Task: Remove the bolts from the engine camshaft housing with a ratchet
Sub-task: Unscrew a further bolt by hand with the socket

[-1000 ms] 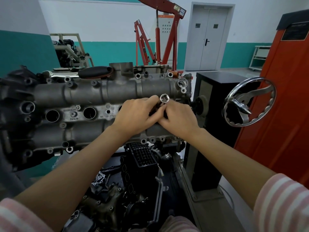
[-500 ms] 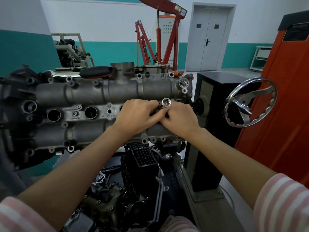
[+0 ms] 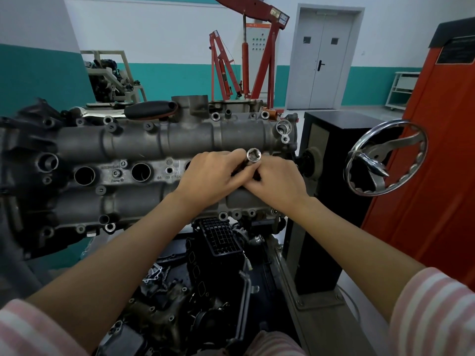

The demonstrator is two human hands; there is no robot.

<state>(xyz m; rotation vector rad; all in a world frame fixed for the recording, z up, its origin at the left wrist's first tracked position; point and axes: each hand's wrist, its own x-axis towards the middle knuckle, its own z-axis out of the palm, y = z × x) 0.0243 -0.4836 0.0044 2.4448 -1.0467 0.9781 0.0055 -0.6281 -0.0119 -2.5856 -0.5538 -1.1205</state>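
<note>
Workshop bay: teal-and-white walls, grey double door (image 3: 324, 60), red hoist (image 3: 259, 47) at rear, orange cabinet (image 3: 426, 176) at right.

Engine on stand, centre frame. Housing (image 3: 159, 145) uppermost, lying across view, bolt bosses along both long edges and plug wells down middle. Handwheel (image 3: 385, 158) just beside right end of stand.

Left hand (image 3: 210, 176) and right hand (image 3: 276, 183) touching over right-hand part of housing. Both grips closed, fingers curled round one tool. Socket (image 3: 254, 155) protruding between fingertips, open end facing up toward camera, not seated on any bolt. Ratchet body and handle hidden under hands.

Probable step: fitting or adjusting socket on ratchet before moving to a bolt.

Hazards, as judged:
- Socket not fully latched on drive: may drop off into a plug well or down into parts under housing.
- Socket seated crooked or shallow on bolt head: slip, rounded head.
- Sudden slip under load: knuckles against housing bosses or handwheel.
</note>
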